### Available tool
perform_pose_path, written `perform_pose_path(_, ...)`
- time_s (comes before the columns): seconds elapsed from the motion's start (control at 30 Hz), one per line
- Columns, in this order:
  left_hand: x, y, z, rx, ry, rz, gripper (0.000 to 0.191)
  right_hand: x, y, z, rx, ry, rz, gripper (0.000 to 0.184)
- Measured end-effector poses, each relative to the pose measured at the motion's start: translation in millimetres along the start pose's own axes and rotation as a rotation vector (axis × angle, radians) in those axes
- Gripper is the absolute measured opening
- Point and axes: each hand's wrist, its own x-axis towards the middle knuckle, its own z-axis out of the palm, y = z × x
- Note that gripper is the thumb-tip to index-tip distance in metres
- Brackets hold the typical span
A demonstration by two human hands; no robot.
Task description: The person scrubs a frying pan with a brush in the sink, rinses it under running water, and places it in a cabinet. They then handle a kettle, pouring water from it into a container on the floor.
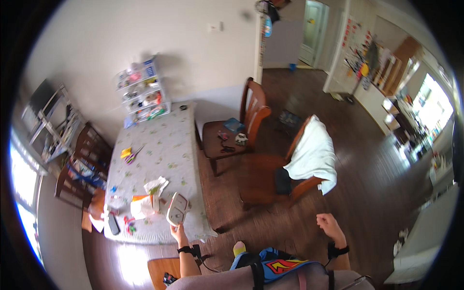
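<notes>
My left hand [178, 232] grips the lower end of a white plastic case [177, 209] with a brown edge and small dark marks, tilted upright above the near right corner of the table. What the case is exactly, I cannot tell. My right hand [328, 222] is raised over the wooden floor at the right, fingers curled, touching nothing. Left of the case, crumpled white paper and an orange-and-white package [145, 206] lie on the flowered tablecloth [170, 170]. A dark phone-like object [113, 224] and a red and green item [129, 225] lie near the table's front edge.
Purple-handled scissors [133, 155] and a yellow packet [125, 152] lie mid-table; a small shelf rack [143, 92] stands at its far end. Right of the table are a chair [228, 139] holding small items and another chair [261, 181] draped with a pale towel [314, 156]. A wooden seat [163, 266] is below.
</notes>
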Motion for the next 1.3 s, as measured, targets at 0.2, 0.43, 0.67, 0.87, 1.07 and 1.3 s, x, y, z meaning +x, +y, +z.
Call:
perform_pose_path(0.2,41.2,-23.3,-8.7,0.277,-0.004,0.084,0.045,16.4,-10.6,-10.9,0.013,0.047,0.128,0.026)
perform_pose_path(0.43,58.8,-41.0,-25.7,0.628,0.145,0.186,0.048,24.1,-5.0,-23.0,-0.091,0.103,0.276,0.033)
perform_pose_path(0.67,63.7,-57.7,-34.9,0.607,0.226,0.155,0.046,2.4,0.7,-47.9,-0.170,0.180,0.405,0.035)
perform_pose_path(0.87,61.9,-47.4,-22.3,0.833,0.439,0.108,0.061,-19.6,49.4,-74.7,-0.199,0.136,0.463,0.038)
perform_pose_path(1.07,-32.5,-50.9,54.6,1.071,0.635,0.378,0.056,-23.1,153.1,-144.0,-0.103,0.136,0.434,0.039)
perform_pose_path(1.3,-267.2,-136.1,291.3,1.129,-0.118,0.377,0.049,-51.5,284.5,-304.2,-0.283,0.211,0.337,0.036)
